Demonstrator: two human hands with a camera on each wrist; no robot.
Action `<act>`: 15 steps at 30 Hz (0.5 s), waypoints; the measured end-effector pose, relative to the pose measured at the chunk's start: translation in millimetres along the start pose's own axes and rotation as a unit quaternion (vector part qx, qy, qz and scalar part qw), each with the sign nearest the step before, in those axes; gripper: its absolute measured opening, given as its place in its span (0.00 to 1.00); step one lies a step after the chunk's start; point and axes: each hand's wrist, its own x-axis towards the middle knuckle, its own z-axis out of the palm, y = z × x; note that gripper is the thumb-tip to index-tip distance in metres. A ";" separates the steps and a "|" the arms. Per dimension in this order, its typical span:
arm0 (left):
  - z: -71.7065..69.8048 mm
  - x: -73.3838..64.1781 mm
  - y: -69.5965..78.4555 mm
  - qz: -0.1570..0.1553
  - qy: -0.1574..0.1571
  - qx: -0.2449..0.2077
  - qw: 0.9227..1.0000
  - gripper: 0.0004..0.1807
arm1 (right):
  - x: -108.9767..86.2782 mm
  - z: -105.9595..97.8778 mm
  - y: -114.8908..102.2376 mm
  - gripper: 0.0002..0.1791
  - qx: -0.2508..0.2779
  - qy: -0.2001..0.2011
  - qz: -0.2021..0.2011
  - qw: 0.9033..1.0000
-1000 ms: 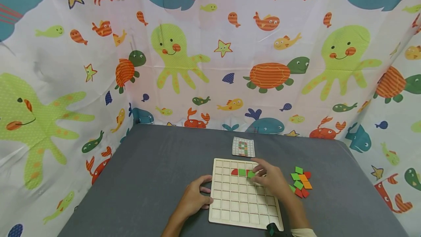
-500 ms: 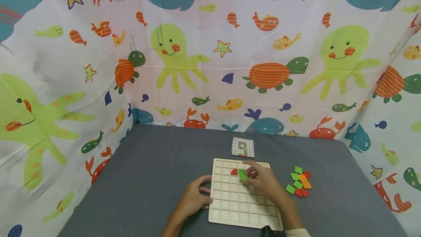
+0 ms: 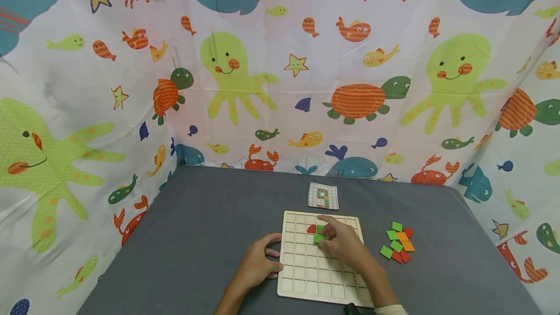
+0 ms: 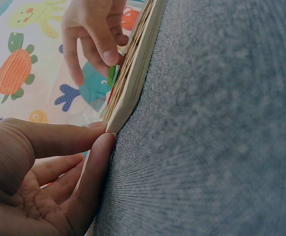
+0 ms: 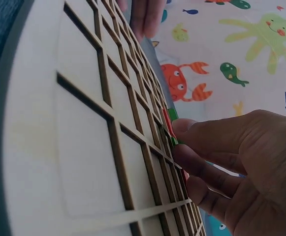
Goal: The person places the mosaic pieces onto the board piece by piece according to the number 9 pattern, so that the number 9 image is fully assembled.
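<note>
A wooden grid board (image 3: 302, 273) lies on the grey cloth. My left hand (image 3: 258, 262) pinches its left edge between thumb and finger, as the left wrist view shows at the board's rim (image 4: 128, 105). Over the upper part of the board, my right hand (image 3: 345, 243) pinches a green square tile (image 3: 319, 239) between thumb and fingertips. That tile is tilted in the left wrist view (image 4: 111, 74), just off the grid. A red rounded piece (image 3: 311, 229) sits in a cell of the second row, with a green tile (image 3: 320, 228) beside it. My right fingers hide the cells further right.
Behind the board lies a pattern card (image 3: 323, 196) with a coloured figure on a grid. Several loose green, orange and red tiles (image 3: 402, 237) are grouped on the cloth to the right. A sea-animal curtain (image 3: 280, 86) hangs along the table's back and sides.
My right hand has moved left across the board with the green tile, from the right of the coloured pieces to just below the placed green one. My left hand has stayed still.
</note>
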 end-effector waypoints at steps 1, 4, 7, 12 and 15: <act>0.0 -0.1 -0.1 0.001 0.000 -0.001 1.000 0.42 | 0.0 1.0 0.0 0.40 0.003 -0.001 0.002 1.000; -0.1 0.2 -0.5 0.003 0.001 -0.003 1.000 0.42 | 0.1 3.7 0.0 0.40 0.002 -0.003 0.000 1.000; 0.0 0.1 -0.5 0.004 0.002 -0.003 1.000 0.42 | 0.2 5.6 -1.1 0.41 -0.001 -0.002 0.001 1.000; 0.3 0.1 -0.8 -0.001 0.005 0.006 1.000 0.42 | 0.7 7.9 -2.7 0.40 -0.002 0.001 0.003 1.000; 0.8 0.5 -1.0 -0.004 0.006 0.010 1.000 0.42 | 1.0 9.1 -3.3 0.40 -0.002 0.002 0.004 1.000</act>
